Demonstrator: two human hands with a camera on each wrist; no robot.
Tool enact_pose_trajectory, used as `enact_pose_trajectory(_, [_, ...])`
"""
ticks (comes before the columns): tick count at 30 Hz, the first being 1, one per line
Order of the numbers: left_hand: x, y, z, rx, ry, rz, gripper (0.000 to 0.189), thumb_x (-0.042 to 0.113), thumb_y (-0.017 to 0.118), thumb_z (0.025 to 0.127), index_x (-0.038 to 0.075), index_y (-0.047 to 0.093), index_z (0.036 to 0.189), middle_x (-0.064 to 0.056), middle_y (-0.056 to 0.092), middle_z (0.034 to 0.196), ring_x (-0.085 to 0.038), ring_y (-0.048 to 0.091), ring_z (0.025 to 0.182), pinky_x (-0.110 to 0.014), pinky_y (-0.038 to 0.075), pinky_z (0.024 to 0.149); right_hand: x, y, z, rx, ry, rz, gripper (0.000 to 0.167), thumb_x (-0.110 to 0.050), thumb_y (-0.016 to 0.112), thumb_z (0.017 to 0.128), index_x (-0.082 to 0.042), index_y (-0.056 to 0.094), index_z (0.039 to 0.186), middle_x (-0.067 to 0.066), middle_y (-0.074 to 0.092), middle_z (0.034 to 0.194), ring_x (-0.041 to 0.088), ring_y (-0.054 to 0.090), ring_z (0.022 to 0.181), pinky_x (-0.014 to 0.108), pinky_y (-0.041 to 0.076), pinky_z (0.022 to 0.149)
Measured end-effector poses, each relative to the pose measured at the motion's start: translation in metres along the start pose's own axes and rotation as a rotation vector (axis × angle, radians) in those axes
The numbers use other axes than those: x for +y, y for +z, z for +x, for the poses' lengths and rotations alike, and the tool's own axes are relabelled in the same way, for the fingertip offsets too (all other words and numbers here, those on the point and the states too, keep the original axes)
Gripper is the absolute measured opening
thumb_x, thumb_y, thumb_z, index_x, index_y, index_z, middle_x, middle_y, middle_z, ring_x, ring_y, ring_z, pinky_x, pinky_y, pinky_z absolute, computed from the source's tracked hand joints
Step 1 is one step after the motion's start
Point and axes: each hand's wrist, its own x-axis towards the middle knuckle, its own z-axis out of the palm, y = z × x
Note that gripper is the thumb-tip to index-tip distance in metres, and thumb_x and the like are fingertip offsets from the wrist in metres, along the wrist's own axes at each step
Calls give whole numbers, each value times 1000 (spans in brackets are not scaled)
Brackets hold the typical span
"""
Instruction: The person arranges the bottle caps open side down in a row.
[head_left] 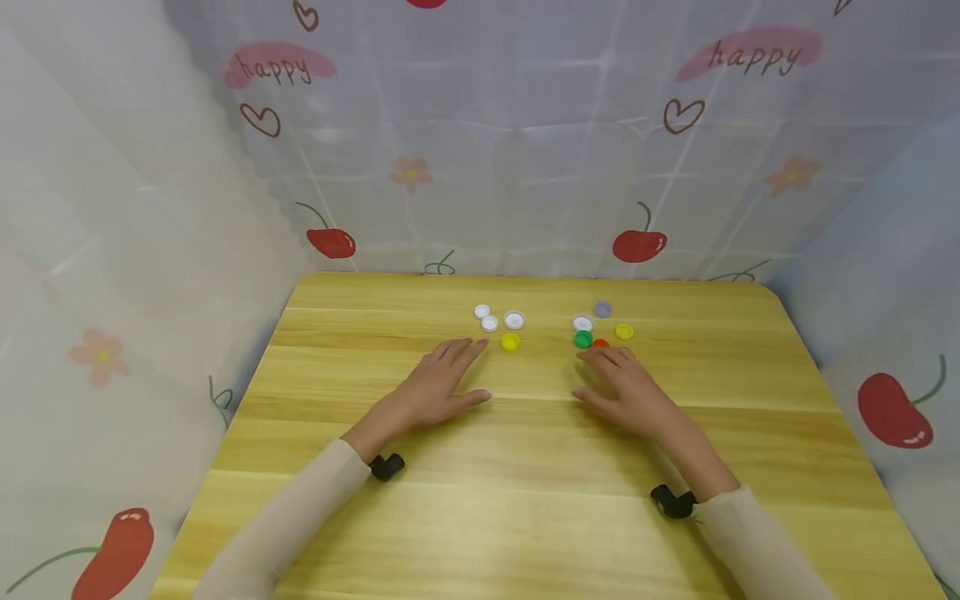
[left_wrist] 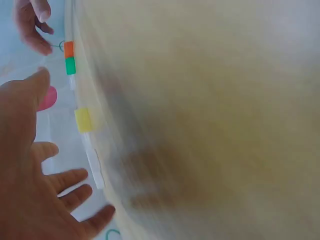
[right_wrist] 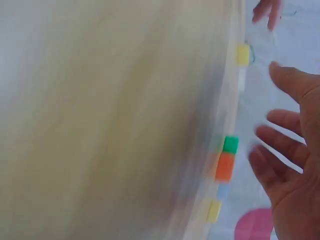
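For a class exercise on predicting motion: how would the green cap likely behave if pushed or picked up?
Pushed, the green cap would probably slide rather than roll or tip, since it sits low, round face up. Lifted, it would likely feel stiff, judging by its even rim. A sideways push might bump the orange cap close beside it.

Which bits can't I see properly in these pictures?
- Orange cap: head view, partly hidden by the right hand.
- Left hand: right wrist view, mostly cut off by the top edge.
- Tabletop: left wrist view, grain smeared by blur.
- Any marks on the green cap: head view, too small.
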Motion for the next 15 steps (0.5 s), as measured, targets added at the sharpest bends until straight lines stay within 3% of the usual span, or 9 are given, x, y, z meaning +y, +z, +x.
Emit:
enact_pose_trajectory(5, [-1,2,20,13,36,-179,76,54,60,108,18,33,170,-11,45,167,-35,41,152,-57,40,124,-15,13,26,-84,71,128,48,-34,80,99,-8,69,139,8,74,128,23,72,110,46,62,96])
enact_pose_trajectory(10, [-10,-2,33,26,-36,-355,58,37,66,108,9,52,157,-11,63,149,-29,60,136,-50,52,113,-26,29,58,-155,90,254,43,-33,78,100,-8,71,135,8,75,124,20,75,104,42,64,94])
enact_pose_trajectory(15, [-12,-4,54,39,-65,-459,46,26,65,109,6,60,150,-11,71,134,-25,68,119,-44,57,105,-26,35,80,-142,149,307,36,-29,78,101,-8,73,130,8,78,119,22,75,103,43,62,95])
